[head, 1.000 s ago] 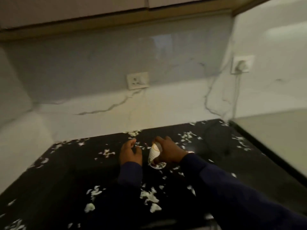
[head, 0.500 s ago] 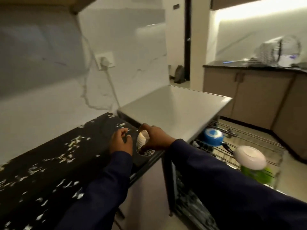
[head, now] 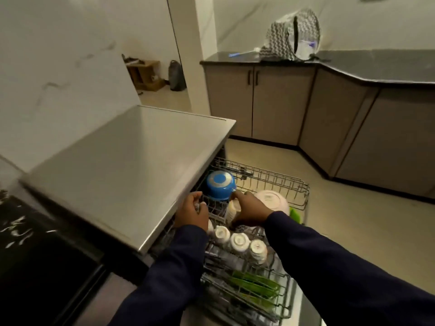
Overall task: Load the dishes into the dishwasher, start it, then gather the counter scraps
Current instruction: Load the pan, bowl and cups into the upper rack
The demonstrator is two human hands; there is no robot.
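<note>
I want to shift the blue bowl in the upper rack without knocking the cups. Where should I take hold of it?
The blue bowl sits upside down, foot ring up, so its rim is down in the rack. Come from above and grip across its rounded sides; its far side looks clear, while the right hand and a cup crowd its near side.

Blue bowl showing a pale ring, pink bowl sitting beside it, green plates (lower rack) glowing, navy sleeves covering both arms, black counter carrying white flecks, zigzag-patterned grey bag standing behind.
</note>
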